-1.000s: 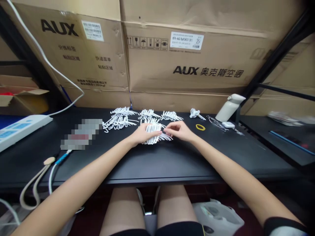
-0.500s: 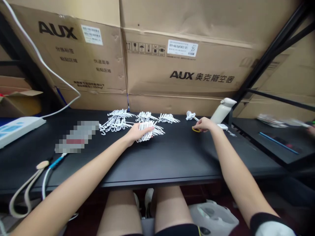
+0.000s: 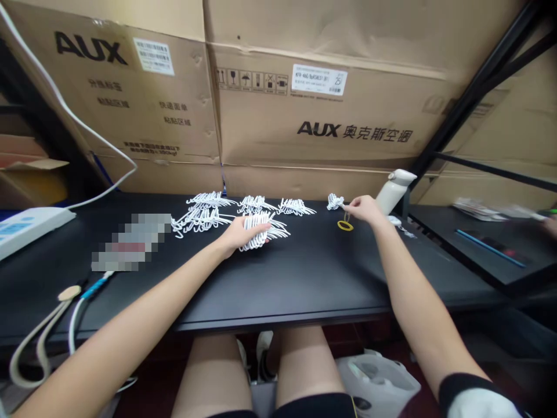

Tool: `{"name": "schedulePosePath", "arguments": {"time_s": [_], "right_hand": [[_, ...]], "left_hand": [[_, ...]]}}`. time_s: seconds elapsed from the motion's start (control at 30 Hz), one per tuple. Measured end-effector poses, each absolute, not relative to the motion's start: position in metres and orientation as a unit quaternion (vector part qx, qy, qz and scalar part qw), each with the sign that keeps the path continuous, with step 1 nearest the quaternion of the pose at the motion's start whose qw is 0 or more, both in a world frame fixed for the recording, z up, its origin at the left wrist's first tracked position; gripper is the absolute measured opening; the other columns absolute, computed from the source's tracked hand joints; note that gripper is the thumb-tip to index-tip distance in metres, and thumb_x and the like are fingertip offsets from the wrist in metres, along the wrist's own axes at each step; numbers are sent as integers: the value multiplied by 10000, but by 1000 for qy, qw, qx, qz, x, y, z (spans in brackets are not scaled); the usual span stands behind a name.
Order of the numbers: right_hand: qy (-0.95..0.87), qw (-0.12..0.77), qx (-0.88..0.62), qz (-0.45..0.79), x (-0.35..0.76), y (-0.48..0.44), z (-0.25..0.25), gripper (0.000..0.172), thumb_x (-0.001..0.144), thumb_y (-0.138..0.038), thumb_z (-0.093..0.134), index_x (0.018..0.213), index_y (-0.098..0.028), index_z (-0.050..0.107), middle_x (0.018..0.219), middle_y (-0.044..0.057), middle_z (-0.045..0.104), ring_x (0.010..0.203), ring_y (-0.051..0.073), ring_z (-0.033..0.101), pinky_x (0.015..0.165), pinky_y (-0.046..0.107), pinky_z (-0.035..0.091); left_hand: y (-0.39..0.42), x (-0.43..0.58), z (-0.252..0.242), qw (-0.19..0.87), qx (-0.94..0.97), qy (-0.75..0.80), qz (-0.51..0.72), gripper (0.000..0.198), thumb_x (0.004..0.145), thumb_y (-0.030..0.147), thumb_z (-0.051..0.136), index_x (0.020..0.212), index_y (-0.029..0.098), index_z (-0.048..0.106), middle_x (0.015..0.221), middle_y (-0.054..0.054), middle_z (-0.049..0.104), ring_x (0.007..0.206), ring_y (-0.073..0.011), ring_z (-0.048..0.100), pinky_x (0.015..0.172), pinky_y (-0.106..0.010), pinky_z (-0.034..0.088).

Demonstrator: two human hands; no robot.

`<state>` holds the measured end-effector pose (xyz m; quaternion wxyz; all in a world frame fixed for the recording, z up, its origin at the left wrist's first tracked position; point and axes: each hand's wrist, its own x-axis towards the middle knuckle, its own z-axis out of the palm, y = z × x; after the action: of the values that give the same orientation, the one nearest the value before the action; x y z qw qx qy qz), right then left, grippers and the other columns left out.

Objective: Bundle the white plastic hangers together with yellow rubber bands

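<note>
My left hand (image 3: 239,234) is closed around a bundle of white hooks (image 3: 257,229), its thumb across them and their thin ends fanning out to the right. More piles of white hooks lie behind it: one at the far left (image 3: 209,199), one just in front of that (image 3: 200,220), one in the middle (image 3: 255,204) and one to the right (image 3: 296,206). My right hand (image 3: 363,208) pinches the tail end of a bunch of white ties (image 3: 335,201). Just below its fingers is a yellow ring (image 3: 345,226); I cannot tell whether it hangs or lies on the table.
A white bottle (image 3: 395,190) stands behind my right hand. On the left are a power strip (image 3: 35,229), a blurred-out object (image 3: 133,241) with a cable and a strap (image 3: 43,342). Cardboard boxes (image 3: 261,133) wall the back. Another person's hand (image 3: 550,225) shows at the right edge.
My right hand has moved slightly up and left, from holding the yellow ring to the tail of the white ties. The ring is now below the fingers. My left hand keeps its grip.
</note>
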<state>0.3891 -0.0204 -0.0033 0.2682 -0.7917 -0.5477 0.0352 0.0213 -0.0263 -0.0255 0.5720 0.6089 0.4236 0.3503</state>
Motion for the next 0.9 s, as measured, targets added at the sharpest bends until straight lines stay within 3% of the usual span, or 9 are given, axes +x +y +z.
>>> {"name": "schedulePosePath", "arguments": {"time_s": [0.1,0.17,0.23,0.33,0.43,0.53,0.63,0.77,0.9], "right_hand": [[-518,434,-736,48,374,-22,3,137,667,-265,648,608,-147,610,684,98,688,675,202,651,575,251,488],[-497,558,-645,160,355,-23,4,142,706,-259,627,627,-155,572,851,127,718,707,183,673,542,228,501],[-497,601,-560,278,332,-26,3,166,718,-266,631,623,-156,551,1017,132,707,701,157,685,498,200,490],[-523,578,-478,405,298,-32,-3,151,713,-295,667,718,-147,636,1151,121,673,677,137,688,493,199,502],[-567,549,-426,442,274,-41,-8,305,725,-344,687,962,-153,688,1182,132,663,448,64,574,445,234,491],[-630,512,-384,440,262,-51,-10,484,728,-372,708,1163,-176,628,1248,152,621,376,32,489,401,248,461],[-687,444,-381,431,255,-60,-8,605,752,-399,690,1303,-213,526,1279,153,589,443,50,545,420,243,460],[-754,389,-393,354,245,-72,-6,715,685,-389,757,1329,-245,481,1261,111,563,556,64,574,480,224,464],[-801,381,-386,255,233,-81,-6,645,645,-425,788,1220,-238,562,1221,105,568,532,77,532,491,263,478]], "left_hand": [[-26,21,-26,577,602,419,357,432,613,456,791,883,136,688,845,-90,737,712,-218,704,682,-314,562],[-27,22,-26,583,597,419,359,429,618,449,791,896,139,690,859,-95,738,717,-223,706,686,-320,563],[-29,23,-25,591,590,417,359,434,625,442,790,922,140,691,884,-99,737,725,-225,708,688,-325,564],[-31,24,-22,596,583,410,370,444,637,432,787,947,129,688,910,-102,734,735,-220,708,701,-330,565],[-32,25,-21,599,572,409,383,440,645,419,786,956,124,686,903,-100,732,737,-214,706,719,-328,561],[-32,26,-22,604,565,396,399,423,660,410,777,969,136,686,925,-93,731,737,-206,703,741,-335,559],[-35,27,-21,603,574,380,402,456,673,422,763,1024,145,672,962,-97,728,741,-207,699,743,-346,558],[-43,32,-18,605,583,350,415,490,694,429,739,1080,142,648,992,-96,722,770,-213,696,748,-351,556],[-51,37,-14,610,587,329,418,410,714,404,726,1030,153,656,955,-79,725,743,-200,691,713,-326,556]]}}
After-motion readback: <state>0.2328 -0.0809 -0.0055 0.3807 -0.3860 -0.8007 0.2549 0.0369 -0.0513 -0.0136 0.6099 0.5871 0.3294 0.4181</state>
